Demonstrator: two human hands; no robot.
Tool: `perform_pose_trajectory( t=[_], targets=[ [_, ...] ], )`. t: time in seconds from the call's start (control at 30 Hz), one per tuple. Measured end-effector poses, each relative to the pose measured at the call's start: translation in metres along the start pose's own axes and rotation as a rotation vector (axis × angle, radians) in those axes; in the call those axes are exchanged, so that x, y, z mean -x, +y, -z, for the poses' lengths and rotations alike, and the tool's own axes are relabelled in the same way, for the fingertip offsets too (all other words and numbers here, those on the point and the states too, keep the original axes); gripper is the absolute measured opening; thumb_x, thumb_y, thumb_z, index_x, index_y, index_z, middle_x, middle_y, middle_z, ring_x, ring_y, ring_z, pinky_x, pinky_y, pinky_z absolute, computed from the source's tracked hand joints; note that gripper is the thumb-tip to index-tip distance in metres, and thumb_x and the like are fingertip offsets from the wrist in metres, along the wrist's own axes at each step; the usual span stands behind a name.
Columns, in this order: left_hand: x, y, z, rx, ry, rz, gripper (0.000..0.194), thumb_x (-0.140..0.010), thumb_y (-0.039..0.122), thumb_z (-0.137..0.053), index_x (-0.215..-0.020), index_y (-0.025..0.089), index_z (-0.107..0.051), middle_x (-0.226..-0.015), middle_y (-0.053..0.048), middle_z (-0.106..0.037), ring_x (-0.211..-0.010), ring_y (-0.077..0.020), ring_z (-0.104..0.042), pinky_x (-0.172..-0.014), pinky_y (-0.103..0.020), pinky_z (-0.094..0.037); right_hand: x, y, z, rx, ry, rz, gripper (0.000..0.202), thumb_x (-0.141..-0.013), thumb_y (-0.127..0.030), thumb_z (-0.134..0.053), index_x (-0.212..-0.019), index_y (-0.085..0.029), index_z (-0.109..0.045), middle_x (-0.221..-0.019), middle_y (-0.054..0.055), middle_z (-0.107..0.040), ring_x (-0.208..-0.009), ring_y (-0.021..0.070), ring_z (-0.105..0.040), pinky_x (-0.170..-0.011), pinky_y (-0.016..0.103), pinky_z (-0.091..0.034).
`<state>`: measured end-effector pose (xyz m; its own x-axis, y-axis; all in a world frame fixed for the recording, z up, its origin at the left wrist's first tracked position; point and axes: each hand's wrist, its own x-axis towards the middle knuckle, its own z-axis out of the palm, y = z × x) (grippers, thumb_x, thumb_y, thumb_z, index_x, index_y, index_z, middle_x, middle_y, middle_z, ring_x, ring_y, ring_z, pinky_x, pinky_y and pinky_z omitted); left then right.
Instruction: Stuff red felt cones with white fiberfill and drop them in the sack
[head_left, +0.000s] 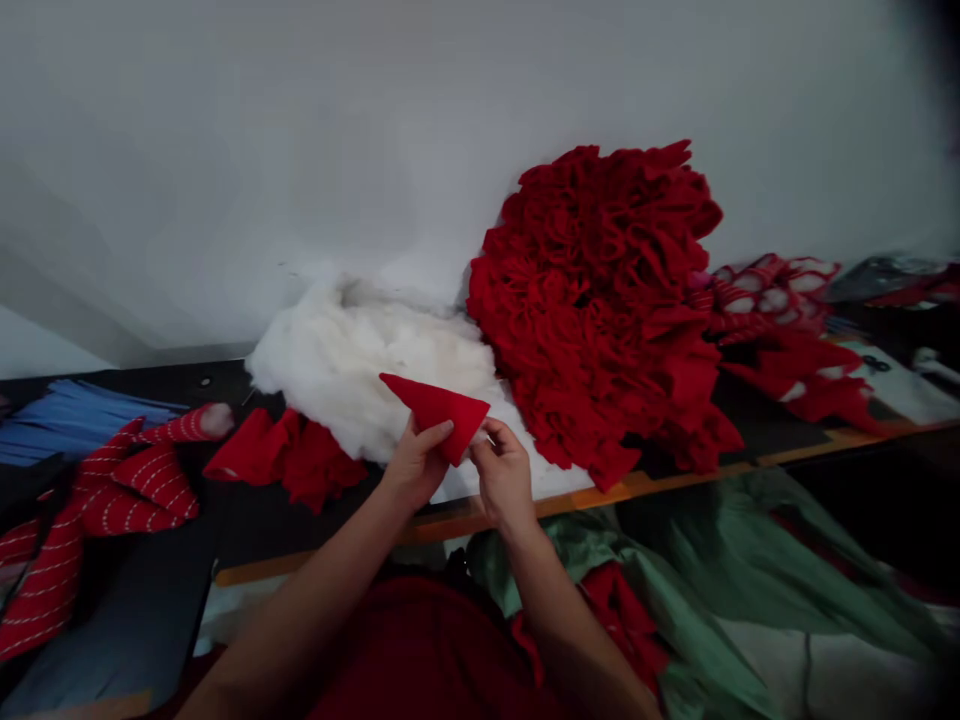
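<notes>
A small red felt cone (435, 402) is held in front of me, its tip pointing up and left and its open end to the right. My left hand (420, 460) is closed on the cone's lower side, with the thumb lying across the felt. At the open end, the fingers of my right hand (504, 470) pinch together by the rim. A little white stuffing (477, 440) shows between those fingertips and the opening. Behind the cone lies a large heap of white fibre stuffing (367, 340).
A tall pile of red felt pieces (600, 290) stands right of the stuffing. Crumpled red felt pieces (289, 455), striped red stuffed pieces (142, 490) and blue strips (82, 415) lie left. More striped pieces (776, 290) are far right. Green sacking (750, 570) hangs below the table edge (645, 486).
</notes>
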<state>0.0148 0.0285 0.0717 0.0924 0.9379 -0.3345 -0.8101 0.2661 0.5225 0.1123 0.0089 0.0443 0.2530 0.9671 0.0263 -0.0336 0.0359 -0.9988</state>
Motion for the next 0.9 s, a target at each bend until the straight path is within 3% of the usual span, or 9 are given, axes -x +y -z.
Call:
perform_pose_trajectory(
  t=[0.13, 0.23, 0.37, 0.47, 0.53, 0.6, 0.67, 0.8, 0.9],
  targets=[
    [-0.011, -0.003, -0.001, -0.043, 0.037, -0.030, 0.029, -0.059, 0.014, -0.071, -0.085, 0.014, -0.059, -0.079, -0.002, -0.066, -0.072, -0.0125, -0.060, -0.073, -0.027, -0.046, 0.005, -0.007, 0.006, -0.017, 0.093, 0.096, 0.025, -0.073, -0.023, -0.057, -0.098, -0.020, -0.055, -0.090, 0.003, -0.053, -0.077, 0.0127, -0.052, -0.066, 0.026, -0.047],
    [-0.017, -0.014, -0.005, -0.082, 0.029, -0.062, 0.028, -0.059, 0.017, -0.072, -0.084, 0.014, -0.059, -0.077, -0.001, -0.065, -0.068, -0.0114, -0.059, -0.071, -0.026, -0.045, 0.007, -0.008, 0.005, 0.050, 0.060, 0.185, 0.019, -0.074, -0.020, -0.055, -0.092, -0.021, -0.059, -0.101, 0.005, -0.049, -0.087, 0.0137, -0.052, -0.069, 0.025, -0.047],
    [-0.018, -0.027, -0.013, -0.117, -0.034, -0.087, 0.037, -0.057, 0.017, -0.073, -0.090, 0.015, -0.058, -0.079, -0.001, -0.065, -0.070, -0.0113, -0.060, -0.071, -0.026, -0.045, 0.002, -0.005, 0.012, 0.023, -0.001, 0.121, 0.013, -0.075, -0.020, -0.052, -0.084, -0.020, -0.061, -0.089, 0.003, -0.054, -0.080, 0.0137, -0.054, -0.068, 0.027, -0.048],
    [-0.018, -0.032, -0.018, -0.134, -0.047, -0.034, 0.038, -0.057, 0.017, -0.073, -0.091, 0.015, -0.058, -0.079, -0.001, -0.065, -0.071, -0.0120, -0.060, -0.071, -0.026, -0.046, 0.004, -0.006, 0.022, 0.059, 0.173, 0.147, 0.016, -0.075, -0.022, -0.054, -0.090, -0.021, -0.058, -0.095, 0.004, -0.054, -0.077, 0.0137, -0.055, -0.065, 0.028, -0.050],
    [-0.017, -0.035, -0.021, -0.157, -0.074, 0.019, 0.035, -0.057, 0.019, -0.072, -0.089, 0.014, -0.058, -0.078, -0.002, -0.065, -0.071, -0.0122, -0.060, -0.072, -0.026, -0.046, 0.008, -0.008, 0.027, 0.160, 0.234, 0.252, 0.022, -0.075, -0.020, -0.054, -0.096, -0.022, -0.058, -0.105, 0.007, -0.052, -0.091, 0.0171, -0.054, -0.075, 0.032, -0.049],
    [-0.016, -0.040, -0.025, -0.177, -0.119, 0.068, 0.034, -0.057, 0.018, -0.073, -0.087, 0.014, -0.058, -0.078, -0.002, -0.065, -0.071, -0.0117, -0.060, -0.073, -0.026, -0.046, 0.012, -0.009, 0.030, 0.236, 0.167, 0.325, 0.027, -0.076, -0.017, -0.050, -0.101, -0.022, -0.058, -0.109, 0.008, -0.053, -0.104, 0.0199, -0.050, -0.088, 0.037, -0.043],
    [-0.014, -0.047, -0.027, -0.192, -0.150, 0.096, 0.035, -0.055, 0.017, -0.073, -0.086, 0.015, -0.057, -0.078, 0.000, -0.064, -0.071, -0.0111, -0.060, -0.073, -0.026, -0.046, 0.015, -0.009, 0.034, 0.209, 0.134, 0.299, 0.026, -0.078, -0.017, -0.047, -0.100, -0.022, -0.059, -0.107, 0.008, -0.056, -0.105, 0.0201, -0.050, -0.092, 0.039, -0.040],
    [-0.012, -0.068, -0.028, -0.343, -0.151, 0.033, 0.037, -0.053, 0.017, -0.074, -0.086, 0.016, -0.056, -0.077, 0.001, -0.064, -0.068, -0.0110, -0.059, -0.071, -0.026, -0.046, 0.024, -0.002, 0.053, 0.028, 0.334, 0.147, 0.018, -0.081, -0.027, -0.047, -0.090, -0.021, -0.061, -0.102, 0.006, -0.056, -0.099, 0.0179, -0.052, -0.084, 0.035, -0.044],
    [-0.008, -0.091, -0.030, -0.503, -0.224, 0.019, 0.042, -0.054, 0.016, -0.073, -0.093, 0.017, -0.055, -0.080, 0.000, -0.064, -0.068, -0.0122, -0.059, -0.070, -0.027, -0.046, 0.033, 0.005, 0.074, -0.005, 0.442, 0.055, 0.016, -0.076, -0.032, -0.055, -0.084, -0.020, -0.060, -0.093, 0.004, -0.056, -0.091, 0.0164, -0.053, -0.073, 0.029, -0.046]
  ],
)
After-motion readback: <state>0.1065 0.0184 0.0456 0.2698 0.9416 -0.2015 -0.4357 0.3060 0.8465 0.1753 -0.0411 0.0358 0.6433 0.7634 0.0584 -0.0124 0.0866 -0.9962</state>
